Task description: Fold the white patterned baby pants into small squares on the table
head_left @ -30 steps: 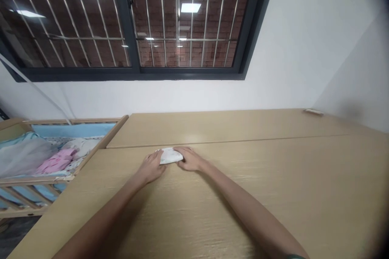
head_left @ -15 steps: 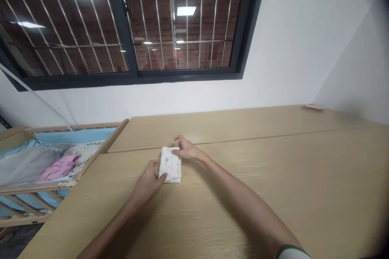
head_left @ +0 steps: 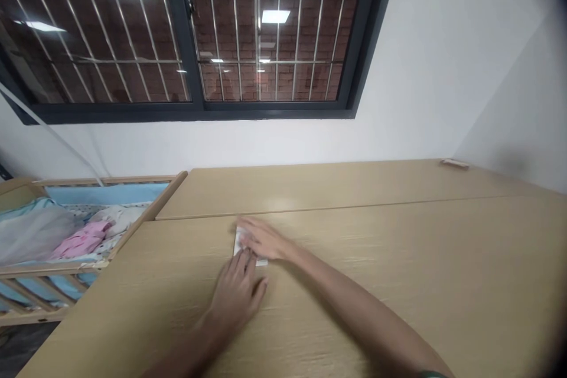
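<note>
A small folded white cloth (head_left: 238, 242) lies on the wooden tabletop (head_left: 354, 283), mostly covered by my hands. In the earlier view it shows a small dark print. My right hand (head_left: 264, 239) rests over its upper part with the fingers stretched out to the left, a little blurred. Over the lower part lies my left hand (head_left: 238, 289), palm down, its fingertips on the cloth close to the right fingers and its thumb held apart. Neither hand grips the cloth.
On the left stands a wooden cot (head_left: 170, 195) with blue lining, holding bedding and a pink cloth (head_left: 84, 240). A small flat object (head_left: 455, 163) lies at the table's far right edge. A barred window (head_left: 274, 112) is in the wall behind. A seam crosses the tabletop.
My left hand has released the cloth's lower left edge and moved onto it, palm down. My right hand has gone from pinching the top right corner to lying across the cloth.
</note>
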The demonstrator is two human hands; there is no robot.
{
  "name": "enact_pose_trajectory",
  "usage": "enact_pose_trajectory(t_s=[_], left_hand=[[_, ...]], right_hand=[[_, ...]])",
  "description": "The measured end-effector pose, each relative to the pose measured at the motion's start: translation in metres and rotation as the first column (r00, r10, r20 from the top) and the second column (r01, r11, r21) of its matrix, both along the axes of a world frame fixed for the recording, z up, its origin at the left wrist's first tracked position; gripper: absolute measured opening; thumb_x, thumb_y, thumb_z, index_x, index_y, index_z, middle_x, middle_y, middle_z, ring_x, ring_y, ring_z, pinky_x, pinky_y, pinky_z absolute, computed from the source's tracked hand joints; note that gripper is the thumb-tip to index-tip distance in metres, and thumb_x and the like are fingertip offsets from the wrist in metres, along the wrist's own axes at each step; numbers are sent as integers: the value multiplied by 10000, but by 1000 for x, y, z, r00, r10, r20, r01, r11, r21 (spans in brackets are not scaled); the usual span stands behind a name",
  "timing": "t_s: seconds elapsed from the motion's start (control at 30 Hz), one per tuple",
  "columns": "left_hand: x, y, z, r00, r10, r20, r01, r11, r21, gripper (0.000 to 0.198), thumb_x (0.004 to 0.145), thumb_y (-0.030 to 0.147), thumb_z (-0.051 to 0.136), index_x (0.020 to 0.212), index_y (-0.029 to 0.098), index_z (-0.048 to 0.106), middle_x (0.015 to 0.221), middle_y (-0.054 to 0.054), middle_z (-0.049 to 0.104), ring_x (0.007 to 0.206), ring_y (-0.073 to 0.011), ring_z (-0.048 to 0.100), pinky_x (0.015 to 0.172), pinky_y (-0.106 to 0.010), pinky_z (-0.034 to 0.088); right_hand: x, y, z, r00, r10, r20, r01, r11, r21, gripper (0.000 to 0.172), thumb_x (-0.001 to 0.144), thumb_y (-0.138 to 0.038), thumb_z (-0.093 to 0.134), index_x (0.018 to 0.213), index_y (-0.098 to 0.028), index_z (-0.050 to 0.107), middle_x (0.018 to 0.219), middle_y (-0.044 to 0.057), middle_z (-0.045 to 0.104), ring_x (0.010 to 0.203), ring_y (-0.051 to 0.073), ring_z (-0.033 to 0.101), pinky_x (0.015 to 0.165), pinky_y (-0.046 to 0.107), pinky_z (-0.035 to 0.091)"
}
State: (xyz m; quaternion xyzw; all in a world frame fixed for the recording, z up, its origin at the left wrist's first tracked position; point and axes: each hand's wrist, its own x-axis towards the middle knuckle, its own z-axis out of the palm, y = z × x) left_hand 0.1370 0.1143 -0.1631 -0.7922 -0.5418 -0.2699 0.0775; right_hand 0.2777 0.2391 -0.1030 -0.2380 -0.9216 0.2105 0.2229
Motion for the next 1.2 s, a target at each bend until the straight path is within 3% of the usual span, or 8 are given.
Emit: enact_pose_trajectory(t_s=[0.13,0.27,0.47,0.63,0.8,0.93,1.03,1.2], left_hand=[[8,-9,-10,995,-88,-45,83,991,-106,380,981,444,437,1224,253,659,1224,-160,668,1166,-397,599,1024,-637,456],[5,-8,-10,997,-68,-32,65,995,-76,438,977,492,451,1276,230,635,1289,-171,630,1226,-402,560,1029,-636,461],[2,-4,-15,999,-40,-24,38,998,-44,586,973,524,454,1475,224,443,1424,-176,544,1310,-396,487,1046,-584,444],[4,-4,-18,1000,-26,6,26,996,-81,590,968,493,472,1482,205,431,1459,-172,518,1335,-405,463,1068,-580,408],[-8,8,-9,994,-39,105,47,996,-81,429,993,440,431,1351,229,540,1332,-130,615,1212,-331,556,1022,-511,443],[-38,27,3,959,230,168,-206,967,-149,339,998,464,402,1082,209,610,1095,-119,674,1060,-303,597,941,-447,448],[-57,36,7,914,379,143,-348,915,-204,350,988,481,402,954,187,589,993,-134,671,1005,-322,596,892,-438,425],[-55,40,6,929,345,132,-295,908,-298,340,981,456,432,768,213,542,856,-89,679,909,-289,617,821,-384,391]], right_hand=[[-4,-36,0,963,252,93,-238,961,-137,493,1064,-464,315,1520,-315,427,1597,-11,377,1494,177,298,1238,376,210],[-2,-26,-13,954,283,100,-256,940,-226,503,1064,-483,301,1519,-312,430,1571,-15,415,1473,157,343,1235,345,231],[8,33,-24,983,117,143,-99,987,-130,534,1042,-531,367,1539,-335,380,1622,-26,309,1522,184,223,1266,410,125],[11,63,-35,982,4,188,18,993,-116,663,1042,-593,242,1582,-211,293,1652,57,216,1541,202,138,1266,415,101],[11,59,-47,985,-85,152,97,993,-73,703,1033,-618,192,1589,-197,274,1654,80,230,1534,210,179,1257,404,119],[17,52,-49,951,-295,-95,290,955,-63,640,1042,-564,278,1553,-182,339,1585,140,372,1468,240,325,1210,433,241],[20,49,-47,861,-427,-276,409,904,-123,520,1043,-466,354,1461,-175,458,1396,152,532,1305,239,492,1117,429,364],[16,34,-50,882,-381,-279,351,924,-152,378,926,-347,602,1255,-164,631,1039,81,609,964,210,585,913,365,468]])
